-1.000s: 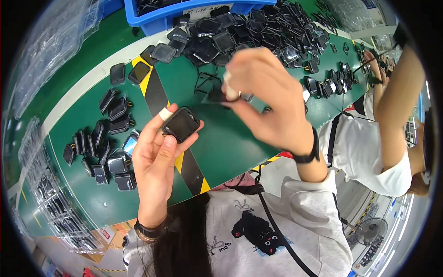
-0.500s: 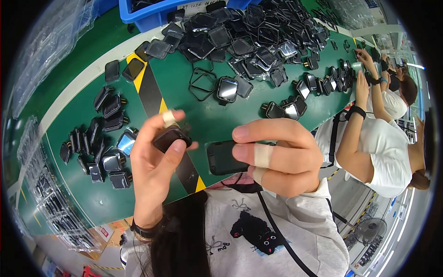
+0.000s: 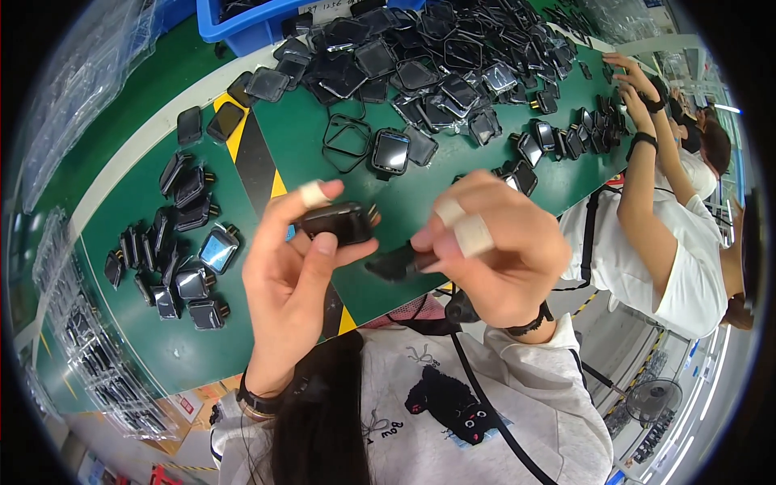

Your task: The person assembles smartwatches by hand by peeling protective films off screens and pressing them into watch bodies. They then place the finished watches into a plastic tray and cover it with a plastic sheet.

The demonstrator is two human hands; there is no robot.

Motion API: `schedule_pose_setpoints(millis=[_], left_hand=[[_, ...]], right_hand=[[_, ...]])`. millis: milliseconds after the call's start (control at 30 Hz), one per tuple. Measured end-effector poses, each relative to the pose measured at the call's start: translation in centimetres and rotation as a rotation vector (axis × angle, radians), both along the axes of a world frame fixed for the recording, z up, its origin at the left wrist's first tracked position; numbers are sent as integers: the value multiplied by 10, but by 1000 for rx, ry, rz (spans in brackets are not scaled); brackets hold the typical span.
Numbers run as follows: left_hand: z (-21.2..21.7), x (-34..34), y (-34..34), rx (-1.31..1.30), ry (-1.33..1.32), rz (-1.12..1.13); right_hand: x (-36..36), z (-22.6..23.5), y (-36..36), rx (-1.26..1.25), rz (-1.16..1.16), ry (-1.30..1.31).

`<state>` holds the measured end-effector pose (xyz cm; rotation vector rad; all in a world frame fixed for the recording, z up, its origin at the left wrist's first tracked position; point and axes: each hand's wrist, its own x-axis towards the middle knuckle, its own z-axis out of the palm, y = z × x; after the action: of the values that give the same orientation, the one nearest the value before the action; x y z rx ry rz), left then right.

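Note:
My left hand (image 3: pixel 295 267) grips a small black device (image 3: pixel 339 223) with rounded corners and metal prongs on its right end, between thumb and fingers. Across from it, my right hand (image 3: pixel 493 250) pinches a thin black cover (image 3: pixel 392 265), tilted and blurred, its right part hidden by my fingers. A small gap separates the cover from the device. Pale tape wraps fingertips on both hands. Beyond my hands, a black device with a shiny screen (image 3: pixel 391 152) lies on the green table (image 3: pixel 242 352), beside some thin black frames (image 3: pixel 346 144).
A heap of black covers and frames (image 3: pixel 420 77) spreads across the far side, in front of a blue bin (image 3: pixel 234 31). Several pronged devices (image 3: pixel 190 187) stand in groups at left, more (image 3: pixel 578 141) at right. Clear plastic trays (image 3: pixel 101 356) sit far left. Co-workers (image 3: pixel 647 210) work at right.
My left hand has turned its device, bringing the prongs into view on the right. The cover in my right hand went from flat-facing to edge-on as that hand rotated.

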<state>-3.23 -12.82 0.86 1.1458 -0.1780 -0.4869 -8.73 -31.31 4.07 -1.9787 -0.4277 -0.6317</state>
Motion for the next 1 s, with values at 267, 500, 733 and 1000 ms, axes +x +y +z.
schedule_pose_setpoints(millis=[267,500,733,1000], left_hand=[[0,-5,-2,-216,79,-185],[1,-9,-1,-54,-2,-177],[-8,-16,-4,-23,-6,-56],[-5,-21,-7,129,-142,62]], right_hand=[[6,-6,12,256,-58,419],[7,-1,10,83,-89,492],[4,-8,14,108,-106,363],[-10,-31,22,189,-88,256]])
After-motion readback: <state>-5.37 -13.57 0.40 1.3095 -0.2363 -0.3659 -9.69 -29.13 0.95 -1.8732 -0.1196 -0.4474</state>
